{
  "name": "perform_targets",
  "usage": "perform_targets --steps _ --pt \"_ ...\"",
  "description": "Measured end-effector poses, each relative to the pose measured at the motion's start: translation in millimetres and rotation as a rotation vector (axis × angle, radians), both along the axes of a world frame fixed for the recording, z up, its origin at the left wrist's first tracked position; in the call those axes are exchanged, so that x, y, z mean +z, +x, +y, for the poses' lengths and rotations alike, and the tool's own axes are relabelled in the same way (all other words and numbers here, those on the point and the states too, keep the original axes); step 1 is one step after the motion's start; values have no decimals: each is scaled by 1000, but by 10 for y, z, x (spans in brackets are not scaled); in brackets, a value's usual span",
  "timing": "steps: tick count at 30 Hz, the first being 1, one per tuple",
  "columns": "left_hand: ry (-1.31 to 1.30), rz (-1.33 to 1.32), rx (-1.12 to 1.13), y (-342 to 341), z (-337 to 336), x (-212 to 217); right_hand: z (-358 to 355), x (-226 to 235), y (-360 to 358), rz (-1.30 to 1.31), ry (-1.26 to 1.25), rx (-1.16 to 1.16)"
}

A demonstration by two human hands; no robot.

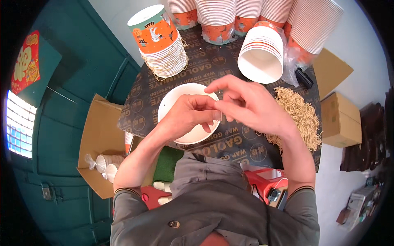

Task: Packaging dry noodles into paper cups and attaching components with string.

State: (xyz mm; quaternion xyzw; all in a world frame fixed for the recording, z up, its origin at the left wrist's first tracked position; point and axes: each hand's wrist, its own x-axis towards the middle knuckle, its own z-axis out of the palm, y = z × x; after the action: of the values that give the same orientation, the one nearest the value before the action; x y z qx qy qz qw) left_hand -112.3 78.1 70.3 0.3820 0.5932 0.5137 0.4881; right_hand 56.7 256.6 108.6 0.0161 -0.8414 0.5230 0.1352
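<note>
In front of me a white paper tub [167, 101] stands mouth up on the dark printed tabletop. Both my hands meet above its mouth. My left hand [186, 115] is closed in a pinch, thumb against fingers. Touching it from the right, my right hand [258, 104] has its thumb at the left fingertips, its index finger raised and bent, and the others curled. Anything thin between the fingertips is too small to make out. Beside my right forearm lies a loose heap of tan cords [298, 117], partly covered by that arm.
Behind on the left stands a stack of orange-printed paper tubs [154, 35] with cords hanging around it. A nested stack of tubs [262, 61] lies on its side; tall stacks [217, 20] line the back. A black object [303, 78] sits near the right edge. Cardboard boxes [340, 119] flank the table.
</note>
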Motion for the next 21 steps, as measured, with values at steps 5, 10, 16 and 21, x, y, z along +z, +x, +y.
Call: perform_targets --steps 5,10,16,21 --pt "5 5 -60 94 52 40 205 -6 -239 -4 120 89" --pt "-58 -38 -57 62 59 48 259 -146 -295 -1 124 21" --pt "-35 -155 -12 -46 90 4 41 -291 160 202 184 -357" --pt "23 -151 -64 -67 121 -73 -175 -531 247 172 162 -348"
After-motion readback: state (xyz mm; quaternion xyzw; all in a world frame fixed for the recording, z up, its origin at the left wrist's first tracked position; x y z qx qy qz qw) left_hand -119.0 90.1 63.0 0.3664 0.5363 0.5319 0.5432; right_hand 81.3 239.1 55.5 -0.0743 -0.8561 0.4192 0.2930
